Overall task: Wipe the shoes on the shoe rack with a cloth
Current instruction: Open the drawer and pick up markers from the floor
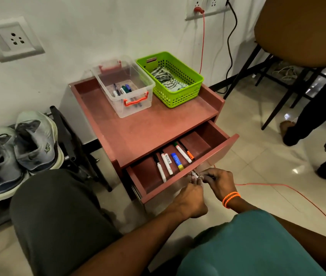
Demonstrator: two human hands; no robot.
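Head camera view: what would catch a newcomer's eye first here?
Probably the green basket holding a striped cloth, on top of the red cabinet beside a clear box of pens. Below, its open drawer shows markers, with both hands meeting at its front. Grey shoes sit on the rack at left.

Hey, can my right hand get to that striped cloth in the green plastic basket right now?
Probably not right away. The right hand and left hand together pinch a small pen-like object at the open drawer. The striped cloth lies uncovered in the open-topped green plastic basket, so its path looks free.
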